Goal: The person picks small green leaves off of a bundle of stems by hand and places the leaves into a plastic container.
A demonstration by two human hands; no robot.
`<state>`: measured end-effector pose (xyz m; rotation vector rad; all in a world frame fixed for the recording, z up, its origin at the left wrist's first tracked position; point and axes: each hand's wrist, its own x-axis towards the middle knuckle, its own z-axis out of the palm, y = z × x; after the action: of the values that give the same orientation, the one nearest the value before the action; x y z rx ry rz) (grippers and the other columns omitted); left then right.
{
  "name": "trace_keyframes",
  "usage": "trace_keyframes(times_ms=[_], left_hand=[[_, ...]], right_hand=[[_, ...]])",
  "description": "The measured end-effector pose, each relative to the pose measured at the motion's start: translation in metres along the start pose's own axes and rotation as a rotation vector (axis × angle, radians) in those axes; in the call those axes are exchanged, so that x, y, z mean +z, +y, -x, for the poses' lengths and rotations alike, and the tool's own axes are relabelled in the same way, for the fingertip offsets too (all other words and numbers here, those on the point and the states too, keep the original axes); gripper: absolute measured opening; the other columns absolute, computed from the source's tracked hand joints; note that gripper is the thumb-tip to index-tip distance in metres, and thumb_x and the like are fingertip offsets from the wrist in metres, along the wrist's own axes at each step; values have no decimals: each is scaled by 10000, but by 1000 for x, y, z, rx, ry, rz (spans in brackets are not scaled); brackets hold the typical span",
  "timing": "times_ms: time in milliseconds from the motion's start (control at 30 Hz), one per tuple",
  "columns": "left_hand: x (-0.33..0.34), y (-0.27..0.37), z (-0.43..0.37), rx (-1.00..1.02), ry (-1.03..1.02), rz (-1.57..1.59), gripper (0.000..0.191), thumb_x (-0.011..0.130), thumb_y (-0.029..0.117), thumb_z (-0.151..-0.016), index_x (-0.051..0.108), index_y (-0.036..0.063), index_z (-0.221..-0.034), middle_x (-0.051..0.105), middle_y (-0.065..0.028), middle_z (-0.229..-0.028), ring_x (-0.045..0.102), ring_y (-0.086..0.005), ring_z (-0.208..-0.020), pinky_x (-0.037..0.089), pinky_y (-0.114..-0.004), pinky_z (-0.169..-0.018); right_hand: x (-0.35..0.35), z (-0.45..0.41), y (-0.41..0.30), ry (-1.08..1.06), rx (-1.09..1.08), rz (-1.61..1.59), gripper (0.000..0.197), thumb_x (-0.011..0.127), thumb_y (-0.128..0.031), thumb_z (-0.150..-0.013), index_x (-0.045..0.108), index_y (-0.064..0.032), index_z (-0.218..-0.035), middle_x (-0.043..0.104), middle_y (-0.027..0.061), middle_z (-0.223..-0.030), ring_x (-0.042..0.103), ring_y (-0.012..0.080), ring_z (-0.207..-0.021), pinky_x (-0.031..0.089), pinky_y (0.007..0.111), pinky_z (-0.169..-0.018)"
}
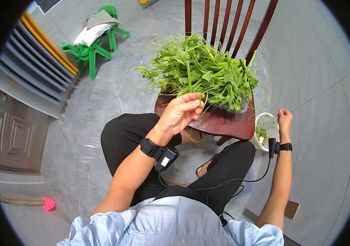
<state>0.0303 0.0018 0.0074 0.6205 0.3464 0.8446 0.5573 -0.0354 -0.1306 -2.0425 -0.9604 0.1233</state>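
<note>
My left hand [184, 110] pinches a green leafy stem [200, 99] between thumb and fingers, in front of the chair seat. Beyond it, a large heap of green vine shoots [205, 70], with broad leaves and curly tendrils, lies on a dark red wooden chair [178, 106]. The edge of a clear container [224, 107] shows under the heap. My right hand [284, 119] is beside the rim of a bin with a white liner [266, 115], its fingers curled. Whether anything is between those fingers cannot be made out. Green scraps [261, 133] lie inside the bin.
A grey wall [313, 101] runs close along the right. Green plastic stools [91, 55] bearing a white bag [92, 33] stand at the far left. Cables [224, 184] from the wrist devices cross my lap. A pale plastic tub [248, 183] sits near my right knee.
</note>
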Motion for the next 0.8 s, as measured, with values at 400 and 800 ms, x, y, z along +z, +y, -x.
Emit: trace_keyframes(times_ms=[400, 800], left_hand=[[0, 2, 2, -70, -34, 21, 354, 579, 46, -883, 526, 42, -1233, 641, -67, -919, 593, -111, -711, 505, -239, -645], [1, -3, 3, -27, -15, 41, 271, 556, 39, -893, 561, 6, -1163, 634, -83, -937, 598, -128, -743, 500, -235, -655]], right_hand=[[-6, 1, 109, -133, 19, 547, 178, 540, -78, -766, 671, -15, -870, 667, 125, -723, 649, 178, -619, 509, 338, -536], [3, 79, -186, -132, -555, -134, 106, 601, -71, -848, 641, 14, -898, 638, 49, -801, 585, 96, -690, 472, 241, -622]])
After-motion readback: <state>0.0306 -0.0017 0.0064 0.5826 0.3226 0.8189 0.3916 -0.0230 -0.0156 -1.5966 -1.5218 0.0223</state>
